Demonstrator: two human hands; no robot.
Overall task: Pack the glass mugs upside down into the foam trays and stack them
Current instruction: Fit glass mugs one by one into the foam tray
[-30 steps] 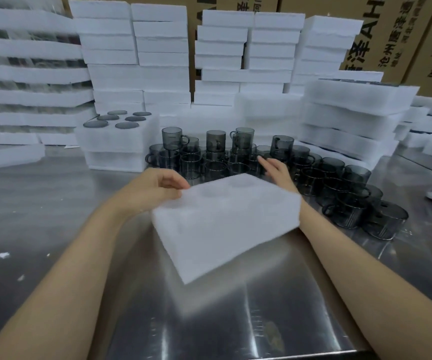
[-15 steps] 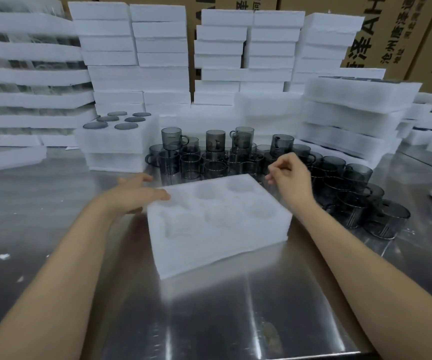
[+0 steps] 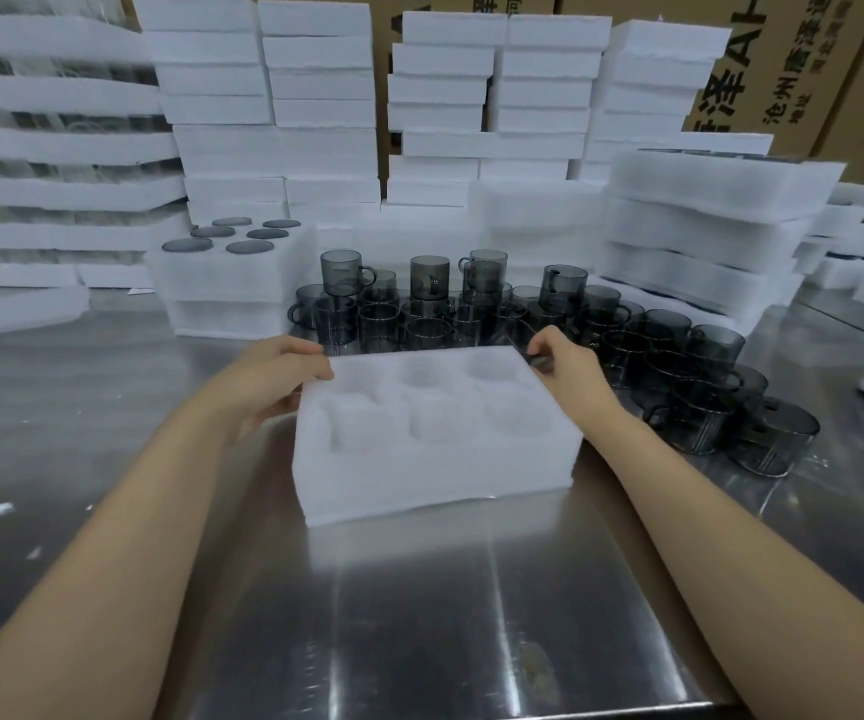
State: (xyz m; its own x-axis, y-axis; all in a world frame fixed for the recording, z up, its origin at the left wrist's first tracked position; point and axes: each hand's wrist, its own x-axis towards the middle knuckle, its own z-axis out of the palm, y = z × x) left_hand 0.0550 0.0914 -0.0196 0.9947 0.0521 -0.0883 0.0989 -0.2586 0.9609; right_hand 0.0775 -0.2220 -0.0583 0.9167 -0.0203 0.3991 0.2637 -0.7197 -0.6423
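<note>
The tray (image 3: 419, 480), six pockets empty, lies on the table (image 3: 419, 615). The left hand (image 3: 268, 381) grips its far-left corner with curled fingers, while the right hand (image 3: 565, 366) curls at the far-right corner, and I cannot tell what it holds. Beyond stand crowded mugs (image 3: 471, 304), too many to count, and a packed tray (image 3: 232, 283) showing six bases.

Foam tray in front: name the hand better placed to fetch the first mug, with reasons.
Right, probably. The right hand is at the foam tray's far right corner, beside the loose mugs spreading rightward; the left hand holds the tray's left corner, steadying it.
</note>
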